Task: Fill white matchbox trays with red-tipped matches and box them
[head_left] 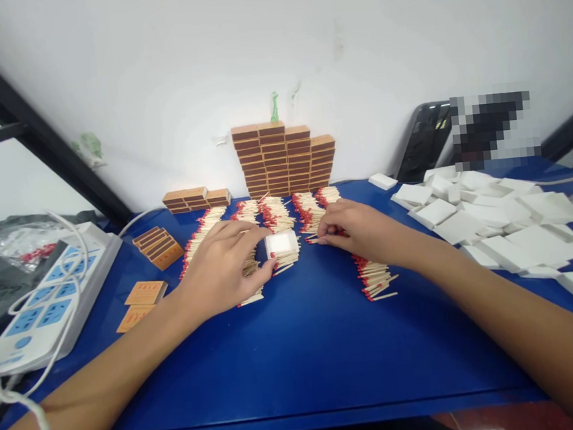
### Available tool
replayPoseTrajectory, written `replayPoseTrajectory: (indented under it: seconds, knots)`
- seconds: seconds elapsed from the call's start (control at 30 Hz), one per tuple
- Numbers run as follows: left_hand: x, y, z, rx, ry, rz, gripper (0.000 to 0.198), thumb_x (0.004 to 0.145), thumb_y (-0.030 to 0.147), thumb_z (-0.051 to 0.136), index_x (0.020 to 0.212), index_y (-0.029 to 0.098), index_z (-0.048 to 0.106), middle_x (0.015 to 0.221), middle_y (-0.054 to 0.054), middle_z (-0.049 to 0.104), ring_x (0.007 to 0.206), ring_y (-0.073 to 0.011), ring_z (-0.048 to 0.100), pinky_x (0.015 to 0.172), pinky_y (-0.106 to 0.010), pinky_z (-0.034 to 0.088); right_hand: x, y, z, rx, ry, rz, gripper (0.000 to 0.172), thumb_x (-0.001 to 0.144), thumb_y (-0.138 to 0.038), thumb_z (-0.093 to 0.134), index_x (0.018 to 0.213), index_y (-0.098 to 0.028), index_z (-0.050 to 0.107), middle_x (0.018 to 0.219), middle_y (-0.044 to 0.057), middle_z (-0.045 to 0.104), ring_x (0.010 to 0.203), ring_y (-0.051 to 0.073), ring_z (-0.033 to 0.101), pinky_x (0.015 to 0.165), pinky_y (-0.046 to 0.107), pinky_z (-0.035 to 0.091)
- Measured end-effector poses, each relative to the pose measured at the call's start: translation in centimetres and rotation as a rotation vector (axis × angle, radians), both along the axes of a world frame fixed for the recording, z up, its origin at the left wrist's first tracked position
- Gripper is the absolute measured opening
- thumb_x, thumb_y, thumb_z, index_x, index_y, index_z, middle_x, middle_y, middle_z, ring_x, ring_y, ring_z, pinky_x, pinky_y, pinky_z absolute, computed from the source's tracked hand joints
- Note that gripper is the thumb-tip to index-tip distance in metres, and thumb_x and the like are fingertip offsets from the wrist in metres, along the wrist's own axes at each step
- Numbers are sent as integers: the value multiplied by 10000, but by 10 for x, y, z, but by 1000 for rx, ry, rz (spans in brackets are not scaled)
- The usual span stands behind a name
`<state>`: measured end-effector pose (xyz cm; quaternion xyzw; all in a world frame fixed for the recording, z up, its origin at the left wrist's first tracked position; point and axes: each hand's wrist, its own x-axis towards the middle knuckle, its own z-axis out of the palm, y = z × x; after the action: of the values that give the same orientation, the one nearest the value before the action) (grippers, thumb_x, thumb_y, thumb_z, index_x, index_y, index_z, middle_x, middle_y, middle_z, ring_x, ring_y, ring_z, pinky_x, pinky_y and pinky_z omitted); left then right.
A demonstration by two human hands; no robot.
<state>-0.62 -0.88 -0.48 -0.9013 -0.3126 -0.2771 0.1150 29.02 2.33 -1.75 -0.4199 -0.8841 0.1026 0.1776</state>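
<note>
Several slanting rows of red-tipped matches (373, 275) lie on the blue table. A small white inner tray (281, 243) sits among them in the middle, with matches at its near edge. My left hand (225, 264) has its thumb and index finger at the tray's left corners, holding it between them. To the right, my right hand (358, 230) has its thumb and fingertips pinched together at a match row, on matches whose number I cannot make out.
Brown matchboxes (286, 161) are stacked against the wall, with smaller groups (159, 249) at the left. White trays (497, 213) are heaped at the right, near a dark phone (423, 139). A power strip (48, 309) with white cables and a dark bag (0, 267) are at far left.
</note>
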Motion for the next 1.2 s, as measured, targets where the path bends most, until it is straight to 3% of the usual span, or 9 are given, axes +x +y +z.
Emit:
replayPoseTrajectory:
  seconds: [0.3,0.63,1.2]
  knots:
    - [0,0,0,-15,18,-5,306,967,351,650,1194,150,688,1101,-135,753,1038,-284,714,936,-436,555,0,-4,2,-4,-22,-5,160,972,-222,597,821,-203,646,895,92,701,935,264,589,812,389,460]
    - [3,-3,-1,-85,-8,-14,305,953,357,693,1189,164,693,1092,-121,766,1030,-282,719,939,-439,540,-18,-32,25,258,126,40,134,1024,-270,607,925,-202,665,916,90,655,893,251,580,778,383,473]
    - [8,-11,-4,-62,-90,-111,325,934,349,738,1217,198,685,1170,-115,763,1103,-270,713,995,-458,554,-45,-51,15,309,79,107,148,1046,-204,553,928,-198,642,935,91,667,887,238,579,776,374,484]
